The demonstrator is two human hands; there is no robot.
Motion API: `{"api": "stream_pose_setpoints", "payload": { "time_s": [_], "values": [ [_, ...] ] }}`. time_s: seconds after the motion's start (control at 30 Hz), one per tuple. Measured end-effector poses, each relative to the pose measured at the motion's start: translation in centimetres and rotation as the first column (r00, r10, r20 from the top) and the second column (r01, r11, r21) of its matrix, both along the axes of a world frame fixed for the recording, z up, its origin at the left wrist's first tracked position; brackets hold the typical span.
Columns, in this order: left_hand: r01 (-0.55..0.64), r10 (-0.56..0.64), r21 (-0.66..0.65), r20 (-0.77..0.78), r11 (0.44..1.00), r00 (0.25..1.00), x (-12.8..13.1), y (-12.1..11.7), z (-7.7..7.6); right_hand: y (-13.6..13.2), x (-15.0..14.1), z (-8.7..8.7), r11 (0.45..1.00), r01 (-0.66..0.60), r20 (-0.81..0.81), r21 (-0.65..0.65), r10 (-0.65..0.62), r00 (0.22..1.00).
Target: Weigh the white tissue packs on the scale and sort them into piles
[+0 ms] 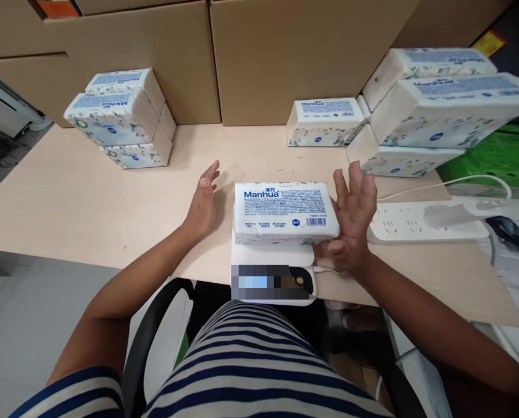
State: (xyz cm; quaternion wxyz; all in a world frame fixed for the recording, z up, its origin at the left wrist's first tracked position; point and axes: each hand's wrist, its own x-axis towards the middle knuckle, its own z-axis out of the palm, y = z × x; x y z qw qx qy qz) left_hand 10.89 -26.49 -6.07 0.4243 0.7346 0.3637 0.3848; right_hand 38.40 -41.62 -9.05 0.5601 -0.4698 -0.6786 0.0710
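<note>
A white and blue tissue pack lies flat on a small white scale at the table's front edge; the scale's display area is blurred out. To its left, my left hand is raised beside the pack with a gap between them, holding nothing, fingers stretched out. On the other side, my right hand stands close to the pack's right end with the fingers spread. Whether a fingertip touches the pack there, I cannot tell. Nothing is gripped in either hand.
Stacked tissue packs stand at the left and right, with a single pack beside the right stack. Cardboard boxes line the back. A white power strip with a plug and cables lies right of my right hand.
</note>
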Motion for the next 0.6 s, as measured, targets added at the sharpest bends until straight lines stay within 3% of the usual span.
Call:
{"api": "stream_pose_setpoints", "payload": {
  "time_s": [0.27,0.37,0.43,0.5,0.6],
  "values": [
    [0.013,-0.005,-0.078,0.099,0.997,0.995,0.5,0.1,-0.2,-0.4,-0.6,0.5,0.998,0.020,-0.123,-0.063,-0.028,0.992],
    [0.002,0.037,-0.205,0.190,0.979,0.981,0.6,0.0,0.4,-0.5,-0.9,1.0,0.983,0.033,-0.254,-0.180,-0.079,0.964],
    [0.054,0.068,-0.398,0.286,0.916,0.956,0.6,-0.1,1.0,-0.6,-1.2,1.5,0.963,0.010,-0.343,-0.269,-0.105,0.934],
    [0.133,0.109,-0.568,0.371,0.812,0.922,0.5,0.0,1.7,-0.7,-1.4,1.9,0.947,-0.015,-0.403,-0.321,-0.123,0.907],
    [0.181,0.172,-0.663,0.430,0.726,0.886,0.4,0.0,2.3,-0.8,-1.6,2.4,0.930,-0.033,-0.449,-0.365,-0.145,0.882]
  ]
}}
